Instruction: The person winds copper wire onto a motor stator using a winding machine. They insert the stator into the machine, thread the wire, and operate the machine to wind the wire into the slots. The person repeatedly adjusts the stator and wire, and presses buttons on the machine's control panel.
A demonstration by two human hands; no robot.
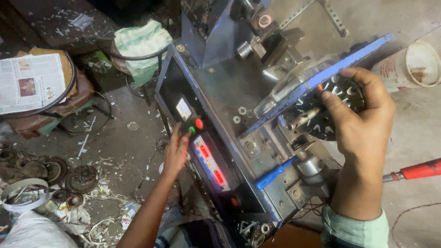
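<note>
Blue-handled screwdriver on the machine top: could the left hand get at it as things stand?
Probably yes. The blue-handled screwdriver lies bare on the machine top, with nothing over it. The left hand is on the front control panel close by, and no obstacle shows between them.

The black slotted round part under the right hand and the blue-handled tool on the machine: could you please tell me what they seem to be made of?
The black slotted round part, held by the right hand, looks like dark metal, with pale slot edges that glint. The blue-handled tool seems to have a matt plastic grip, uniformly coloured; its tip is hidden.
</note>
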